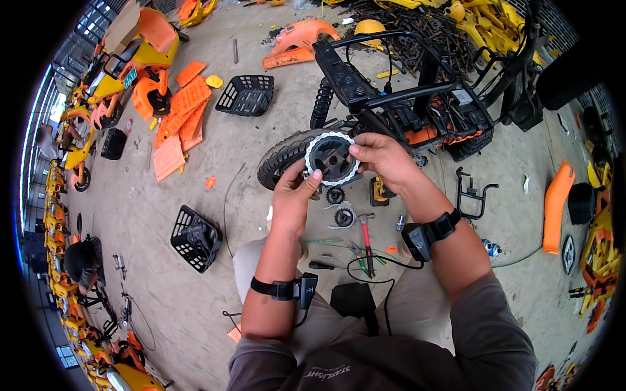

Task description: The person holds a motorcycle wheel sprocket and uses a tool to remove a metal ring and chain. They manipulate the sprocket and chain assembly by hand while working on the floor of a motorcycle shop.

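Both hands hold up a large black sprocket [334, 165] with a silver chain [309, 154] wrapped round its rim. My left hand [293, 197] grips the lower left edge, thumb on the front face. On the upper right edge is my right hand [385, 158], thumb pressed near the chain and fingers behind, partly hidden. Just behind the sprocket stands the tyre [279, 158] of a stripped black vehicle frame [372, 98]. Below, two small dark sprockets [343, 217] lie on the floor, with a length of chain by the lower one.
Between my knees lie a red-handled hammer [367, 242], pliers [356, 249] and a screwdriver [321, 266]. A yellow power tool [379, 191] stands below my right hand. Black baskets [246, 95] and orange panels [183, 111] sit to the left; an orange part [558, 208] lies right.
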`<action>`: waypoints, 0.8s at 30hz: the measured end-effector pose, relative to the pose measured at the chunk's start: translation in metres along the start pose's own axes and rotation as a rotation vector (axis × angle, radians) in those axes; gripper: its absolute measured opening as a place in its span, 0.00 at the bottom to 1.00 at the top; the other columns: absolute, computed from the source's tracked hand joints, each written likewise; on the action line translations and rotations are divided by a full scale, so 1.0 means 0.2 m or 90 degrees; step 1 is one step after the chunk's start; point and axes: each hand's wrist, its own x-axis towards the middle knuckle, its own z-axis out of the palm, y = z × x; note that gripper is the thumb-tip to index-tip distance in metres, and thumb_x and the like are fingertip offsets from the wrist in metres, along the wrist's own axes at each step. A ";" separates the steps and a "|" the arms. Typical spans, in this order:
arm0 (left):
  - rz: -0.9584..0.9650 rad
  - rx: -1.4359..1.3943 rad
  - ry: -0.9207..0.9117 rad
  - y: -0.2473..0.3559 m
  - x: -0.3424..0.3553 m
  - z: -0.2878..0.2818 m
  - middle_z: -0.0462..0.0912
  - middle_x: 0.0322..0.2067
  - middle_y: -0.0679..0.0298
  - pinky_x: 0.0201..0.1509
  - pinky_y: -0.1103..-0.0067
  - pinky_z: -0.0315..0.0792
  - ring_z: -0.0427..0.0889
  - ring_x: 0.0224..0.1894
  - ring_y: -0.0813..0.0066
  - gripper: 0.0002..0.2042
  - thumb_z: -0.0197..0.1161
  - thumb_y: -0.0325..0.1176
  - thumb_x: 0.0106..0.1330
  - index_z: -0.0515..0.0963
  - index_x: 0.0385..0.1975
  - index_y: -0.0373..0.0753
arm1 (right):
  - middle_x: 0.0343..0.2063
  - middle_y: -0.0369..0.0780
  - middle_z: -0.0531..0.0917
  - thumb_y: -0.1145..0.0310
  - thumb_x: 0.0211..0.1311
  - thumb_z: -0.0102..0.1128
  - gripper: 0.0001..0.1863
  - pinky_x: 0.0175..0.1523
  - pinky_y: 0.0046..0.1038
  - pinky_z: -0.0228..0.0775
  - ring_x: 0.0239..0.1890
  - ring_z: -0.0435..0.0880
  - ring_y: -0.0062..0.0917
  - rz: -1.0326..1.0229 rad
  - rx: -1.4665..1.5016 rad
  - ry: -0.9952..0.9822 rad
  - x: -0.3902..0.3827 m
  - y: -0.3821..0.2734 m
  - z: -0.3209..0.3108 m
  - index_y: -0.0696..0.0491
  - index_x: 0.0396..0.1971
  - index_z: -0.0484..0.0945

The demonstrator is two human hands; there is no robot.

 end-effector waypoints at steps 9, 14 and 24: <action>0.019 0.036 -0.004 -0.06 -0.04 -0.04 0.80 0.33 0.71 0.34 0.84 0.66 0.71 0.31 0.83 0.17 0.67 0.30 0.68 0.79 0.55 0.33 | 0.39 0.35 0.85 0.61 0.68 0.66 0.16 0.42 0.23 0.74 0.39 0.81 0.18 0.038 -0.045 0.011 -0.08 0.00 0.03 0.58 0.46 0.83; 0.019 0.023 0.004 -0.06 -0.07 -0.05 0.81 0.32 0.71 0.34 0.84 0.66 0.70 0.29 0.84 0.16 0.66 0.28 0.68 0.81 0.55 0.34 | 0.41 0.37 0.84 0.60 0.68 0.66 0.19 0.45 0.26 0.77 0.42 0.82 0.20 -0.002 -0.070 0.007 -0.09 -0.01 0.02 0.59 0.50 0.81; 0.063 0.124 -0.072 0.04 -0.09 0.00 0.77 0.55 0.59 0.49 0.79 0.73 0.76 0.52 0.74 0.34 0.68 0.34 0.67 0.61 0.71 0.32 | 0.33 0.36 0.85 0.66 0.68 0.64 0.11 0.36 0.24 0.74 0.30 0.82 0.20 -0.010 0.030 0.041 -0.05 0.04 0.04 0.59 0.41 0.83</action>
